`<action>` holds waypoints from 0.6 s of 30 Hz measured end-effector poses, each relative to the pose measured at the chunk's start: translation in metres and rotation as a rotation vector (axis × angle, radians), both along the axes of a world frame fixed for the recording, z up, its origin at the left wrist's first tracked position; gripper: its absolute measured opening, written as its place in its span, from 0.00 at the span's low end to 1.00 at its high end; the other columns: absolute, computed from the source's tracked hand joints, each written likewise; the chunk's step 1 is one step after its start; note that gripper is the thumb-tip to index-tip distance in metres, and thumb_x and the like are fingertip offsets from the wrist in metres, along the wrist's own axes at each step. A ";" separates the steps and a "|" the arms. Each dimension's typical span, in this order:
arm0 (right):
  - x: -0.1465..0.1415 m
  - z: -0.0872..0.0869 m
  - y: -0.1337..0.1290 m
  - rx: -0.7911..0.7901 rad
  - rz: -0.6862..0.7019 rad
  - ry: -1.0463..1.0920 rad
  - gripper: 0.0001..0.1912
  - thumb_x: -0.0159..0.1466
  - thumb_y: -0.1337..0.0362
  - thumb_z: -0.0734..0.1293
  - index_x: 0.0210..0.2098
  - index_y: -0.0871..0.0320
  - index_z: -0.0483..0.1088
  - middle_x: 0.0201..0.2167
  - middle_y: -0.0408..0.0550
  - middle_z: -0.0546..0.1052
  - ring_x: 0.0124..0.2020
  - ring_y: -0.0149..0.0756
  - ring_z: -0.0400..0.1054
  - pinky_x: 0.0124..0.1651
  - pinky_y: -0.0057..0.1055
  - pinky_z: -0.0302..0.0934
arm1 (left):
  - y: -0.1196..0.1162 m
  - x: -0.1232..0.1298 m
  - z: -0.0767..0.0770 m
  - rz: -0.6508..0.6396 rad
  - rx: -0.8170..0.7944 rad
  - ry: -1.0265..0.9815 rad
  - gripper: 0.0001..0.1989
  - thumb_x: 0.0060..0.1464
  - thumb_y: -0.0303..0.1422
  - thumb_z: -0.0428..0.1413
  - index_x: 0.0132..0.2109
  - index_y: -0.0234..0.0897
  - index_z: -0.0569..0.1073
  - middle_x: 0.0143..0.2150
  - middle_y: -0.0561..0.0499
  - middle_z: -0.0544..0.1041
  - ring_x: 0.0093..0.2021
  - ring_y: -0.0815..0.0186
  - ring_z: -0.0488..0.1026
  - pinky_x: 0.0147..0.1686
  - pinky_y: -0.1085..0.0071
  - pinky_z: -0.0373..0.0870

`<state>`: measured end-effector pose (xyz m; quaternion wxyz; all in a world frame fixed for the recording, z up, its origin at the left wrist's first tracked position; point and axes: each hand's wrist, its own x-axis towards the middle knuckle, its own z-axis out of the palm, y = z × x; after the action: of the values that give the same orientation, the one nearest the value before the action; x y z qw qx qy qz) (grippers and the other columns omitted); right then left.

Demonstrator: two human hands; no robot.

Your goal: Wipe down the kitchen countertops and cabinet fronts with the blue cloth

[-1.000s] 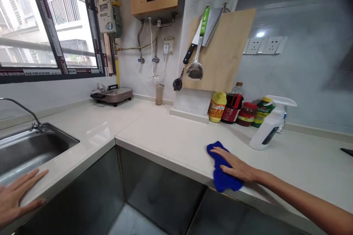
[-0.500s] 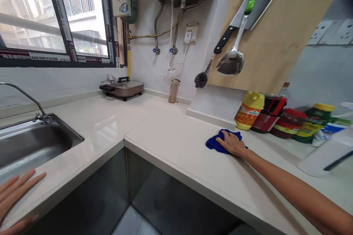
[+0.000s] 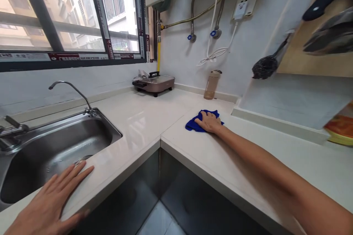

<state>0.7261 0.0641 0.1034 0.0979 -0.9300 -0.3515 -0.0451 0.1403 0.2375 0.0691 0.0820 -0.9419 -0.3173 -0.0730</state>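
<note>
My right hand (image 3: 210, 122) presses a crumpled blue cloth (image 3: 195, 123) against the white countertop (image 3: 176, 158), to the right of the corner joint. Its fingers curve over the cloth, which sticks out on both sides of the hand. At the lower left, my left hand (image 3: 55, 198) lies flat on the counter's front strip beside the sink (image 3: 110, 126). The fingers there are stretched out, the thumb hangs over the front edge, and nothing is held.
An electric pan (image 3: 156, 83) sits in the back corner, with a brown bottle (image 3: 211, 85) by the wall. A thin faucet (image 3: 74, 88) rises behind the sink. A steel-wool scrubber (image 3: 265, 67) hangs beside a cutting board (image 3: 306, 58). A yellow container (image 3: 342, 126) stands far right.
My right hand and the cloth have moved left along the counter, towards the corner joint. The view has turned left and closer, bringing more of the sink and my left hand into sight.
</note>
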 end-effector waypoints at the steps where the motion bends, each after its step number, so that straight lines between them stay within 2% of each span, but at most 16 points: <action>1: -0.014 0.002 0.017 0.002 0.035 0.009 0.37 0.68 0.41 0.54 0.66 0.61 0.58 0.62 0.67 0.65 0.64 0.63 0.58 0.63 0.59 0.52 | -0.004 0.002 0.005 0.026 -0.031 0.024 0.43 0.54 0.60 0.50 0.72 0.61 0.42 0.76 0.60 0.46 0.75 0.52 0.46 0.73 0.42 0.48; 6: -0.092 0.011 0.086 0.019 0.198 0.050 0.38 0.67 0.43 0.55 0.67 0.63 0.56 0.64 0.68 0.62 0.65 0.64 0.54 0.64 0.60 0.48 | -0.021 0.013 0.028 0.085 -0.179 0.067 0.45 0.53 0.63 0.49 0.72 0.58 0.43 0.76 0.58 0.43 0.76 0.50 0.44 0.73 0.40 0.47; 10: -0.167 0.016 0.123 0.040 0.337 0.081 0.38 0.67 0.44 0.57 0.67 0.64 0.56 0.66 0.67 0.60 0.67 0.64 0.51 0.66 0.60 0.43 | -0.024 0.014 0.031 0.034 -0.141 0.021 0.44 0.54 0.60 0.52 0.72 0.56 0.46 0.76 0.54 0.45 0.75 0.46 0.45 0.72 0.36 0.49; 12: -0.211 0.017 0.133 0.060 0.437 0.096 0.38 0.67 0.44 0.57 0.67 0.64 0.56 0.67 0.67 0.59 0.68 0.63 0.48 0.67 0.59 0.41 | -0.023 0.013 0.029 0.009 -0.116 -0.007 0.44 0.54 0.60 0.53 0.72 0.54 0.48 0.76 0.51 0.47 0.75 0.45 0.47 0.71 0.36 0.51; 15: -0.274 0.015 0.134 0.109 0.620 0.106 0.39 0.66 0.43 0.57 0.66 0.64 0.57 0.68 0.67 0.59 0.69 0.64 0.47 0.68 0.60 0.39 | -0.019 0.011 0.026 0.028 -0.137 -0.008 0.48 0.54 0.60 0.53 0.73 0.48 0.46 0.76 0.47 0.48 0.75 0.46 0.47 0.72 0.40 0.52; 18: -0.317 0.011 0.124 0.154 0.781 0.106 0.38 0.65 0.42 0.58 0.65 0.60 0.58 0.67 0.64 0.61 0.69 0.62 0.49 0.68 0.60 0.41 | -0.011 0.008 0.019 0.020 -0.119 -0.040 0.51 0.53 0.59 0.54 0.74 0.40 0.43 0.75 0.43 0.50 0.74 0.46 0.49 0.72 0.43 0.54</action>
<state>0.4088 0.1881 0.1147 0.1951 -0.7175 -0.6684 0.0171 0.1484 0.2262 0.0884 0.0204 -0.9403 -0.3322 -0.0719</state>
